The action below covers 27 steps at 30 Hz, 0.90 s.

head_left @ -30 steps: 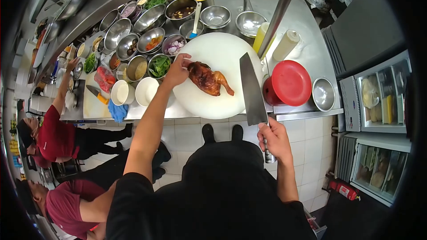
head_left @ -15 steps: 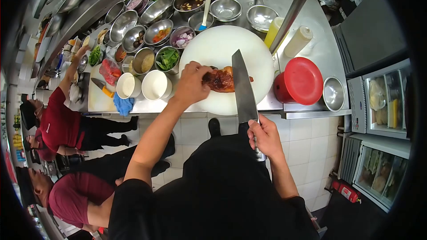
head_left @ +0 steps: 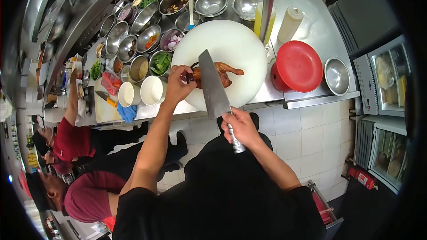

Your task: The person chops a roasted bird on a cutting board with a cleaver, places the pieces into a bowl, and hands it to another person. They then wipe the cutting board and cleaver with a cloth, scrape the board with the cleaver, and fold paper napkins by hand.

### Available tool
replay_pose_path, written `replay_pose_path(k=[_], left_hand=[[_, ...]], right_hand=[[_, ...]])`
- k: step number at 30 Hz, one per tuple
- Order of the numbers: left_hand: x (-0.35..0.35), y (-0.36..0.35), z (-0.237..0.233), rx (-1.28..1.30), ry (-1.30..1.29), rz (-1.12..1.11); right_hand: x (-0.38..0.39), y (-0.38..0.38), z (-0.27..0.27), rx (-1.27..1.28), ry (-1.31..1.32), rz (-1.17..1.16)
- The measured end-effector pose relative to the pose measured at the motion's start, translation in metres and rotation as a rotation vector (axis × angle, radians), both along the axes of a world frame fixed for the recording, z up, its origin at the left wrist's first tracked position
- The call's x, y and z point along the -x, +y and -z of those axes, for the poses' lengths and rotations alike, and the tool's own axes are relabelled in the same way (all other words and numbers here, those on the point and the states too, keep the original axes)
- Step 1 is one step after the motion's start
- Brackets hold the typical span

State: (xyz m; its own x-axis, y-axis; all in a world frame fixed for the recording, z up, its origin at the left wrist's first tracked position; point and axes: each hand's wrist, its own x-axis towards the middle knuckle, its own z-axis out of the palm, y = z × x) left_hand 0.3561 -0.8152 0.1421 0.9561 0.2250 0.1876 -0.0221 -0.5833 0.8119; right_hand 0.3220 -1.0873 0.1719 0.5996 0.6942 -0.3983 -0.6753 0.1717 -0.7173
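My right hand (head_left: 241,129) is wrapped around the metal handle of a cleaver (head_left: 213,86). Its broad blade points away from me and lies across a piece of roast poultry (head_left: 229,68), hiding the middle of it. The meat is glossy brown, with a leg end sticking out to the right of the blade. On the left side my left hand (head_left: 179,85) has its fingers curled in a pinch at the meat's other end, where a dark bit shows between them. Beneath everything is a round white cutting board (head_left: 247,40).
Bowls of ingredients crowd the left, including green leaves (head_left: 160,63) and chopped onion (head_left: 172,42). Two white tubs (head_left: 153,90) stand by the board. Right are a red plate (head_left: 300,66), squeeze bottles (head_left: 290,24) and a metal post (head_left: 268,9). Co-workers (head_left: 89,195) stand at left.
The cleaver has shifted left across the meat, and its leg end now shows on the right. My left hand has drawn back to the meat's left end, fingers more curled.
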Motion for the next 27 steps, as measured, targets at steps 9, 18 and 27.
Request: replay_pose_path(k=[9,18,27], left_hand=[[0.002,0.002,0.003,0.095,0.02,-0.036],[0.005,0.005,0.008,0.1,0.054,-0.019],[0.001,0.004,0.01,0.059,0.001,-0.004]], right_hand=[[0.01,0.009,-0.012,0.0,0.076,0.07],[0.002,0.021,-0.005,0.053,0.063,0.014],[-0.074,0.092,0.005,0.124,-0.035,0.105]])
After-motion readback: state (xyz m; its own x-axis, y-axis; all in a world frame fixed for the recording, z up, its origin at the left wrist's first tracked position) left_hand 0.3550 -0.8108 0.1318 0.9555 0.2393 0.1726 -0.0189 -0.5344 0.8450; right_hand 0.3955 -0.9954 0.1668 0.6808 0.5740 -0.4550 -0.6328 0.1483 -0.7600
